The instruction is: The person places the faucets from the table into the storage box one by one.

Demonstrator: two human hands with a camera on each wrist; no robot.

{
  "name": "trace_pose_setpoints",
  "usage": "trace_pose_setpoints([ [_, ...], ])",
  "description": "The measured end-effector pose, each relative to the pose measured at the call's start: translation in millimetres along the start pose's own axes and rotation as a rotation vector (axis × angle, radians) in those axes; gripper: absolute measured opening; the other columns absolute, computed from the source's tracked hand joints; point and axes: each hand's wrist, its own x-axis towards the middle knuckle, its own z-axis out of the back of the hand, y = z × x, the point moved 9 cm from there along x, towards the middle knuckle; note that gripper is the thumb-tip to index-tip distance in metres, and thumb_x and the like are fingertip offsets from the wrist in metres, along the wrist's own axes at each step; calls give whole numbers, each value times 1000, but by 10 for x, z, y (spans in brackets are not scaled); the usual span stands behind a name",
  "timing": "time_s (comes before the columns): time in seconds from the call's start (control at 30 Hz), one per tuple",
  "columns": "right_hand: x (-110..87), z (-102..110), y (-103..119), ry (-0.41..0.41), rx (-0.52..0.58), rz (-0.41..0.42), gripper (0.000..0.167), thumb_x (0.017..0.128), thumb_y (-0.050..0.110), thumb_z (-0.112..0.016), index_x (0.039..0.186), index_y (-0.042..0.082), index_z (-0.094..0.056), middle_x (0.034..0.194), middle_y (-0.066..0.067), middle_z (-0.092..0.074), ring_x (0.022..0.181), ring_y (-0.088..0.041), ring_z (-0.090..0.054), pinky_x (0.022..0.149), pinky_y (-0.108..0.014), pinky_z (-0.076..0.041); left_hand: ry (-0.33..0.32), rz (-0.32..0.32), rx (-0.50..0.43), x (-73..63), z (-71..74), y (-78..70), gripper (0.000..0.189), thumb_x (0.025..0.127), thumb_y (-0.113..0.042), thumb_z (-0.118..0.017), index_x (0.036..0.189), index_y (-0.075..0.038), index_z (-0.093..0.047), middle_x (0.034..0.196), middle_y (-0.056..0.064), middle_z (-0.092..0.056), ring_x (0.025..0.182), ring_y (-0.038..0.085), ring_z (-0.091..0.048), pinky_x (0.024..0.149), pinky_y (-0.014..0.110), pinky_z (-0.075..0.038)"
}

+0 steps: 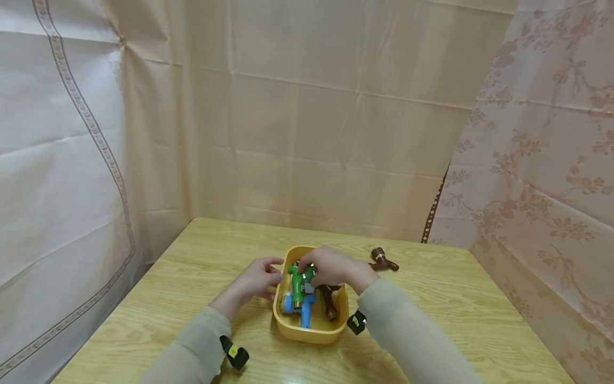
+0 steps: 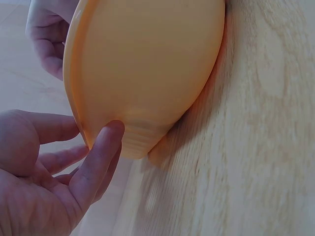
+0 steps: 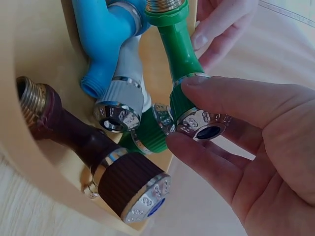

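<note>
My right hand (image 1: 331, 266) reaches into a yellow plastic basin (image 1: 309, 336) and pinches a green tap (image 3: 179, 54) by its ribbed knob, thumb on one side and fingers on the other. In the right wrist view, a blue tap (image 3: 101, 39), a grey tap (image 3: 129, 64), another green tap (image 3: 150, 132) and a dark brown tap (image 3: 133, 182) lie around it. My left hand (image 1: 256, 278) is at the basin's left side with fingers loosely spread. Its fingertips (image 2: 114, 129) are right at the rim and outer wall in the left wrist view.
Another brown tap (image 1: 381, 260) lies on the wooden table (image 1: 408, 320), right of the basin and further back. Beige curtains (image 1: 307, 133) hang behind the table, and patterned cloth (image 1: 551, 186) hangs along the right.
</note>
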Motion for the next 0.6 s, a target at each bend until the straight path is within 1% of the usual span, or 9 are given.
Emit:
trace_pose_setpoints([
  [0.2,9,-53,3,26,37,-28,31,87,4,-79,115,15,-73,108,7,-67,85,-11,-58,76,-27,-53,1,-2,-5,1,-6,3,55,95,-4,-63,148,-3,-48,113,18,-62,91,27,-67,63,40,-62],
  [0.4,-13,-27,28,19,63,-2,31,88,5,-78,118,10,-73,108,4,-69,88,-12,-60,78,-28,-54,0,4,-9,1,-9,5,55,96,-4,-63,149,-3,-48,113,19,-61,91,27,-67,63,41,-62],
  [0.6,-43,50,33,-7,98,23,33,89,4,-77,121,7,-72,117,-8,-71,102,-26,-66,85,-33,-56,-10,11,8,-7,-6,5,55,96,-5,-64,148,-4,-48,112,17,-61,91,27,-66,63,41,-62],
])
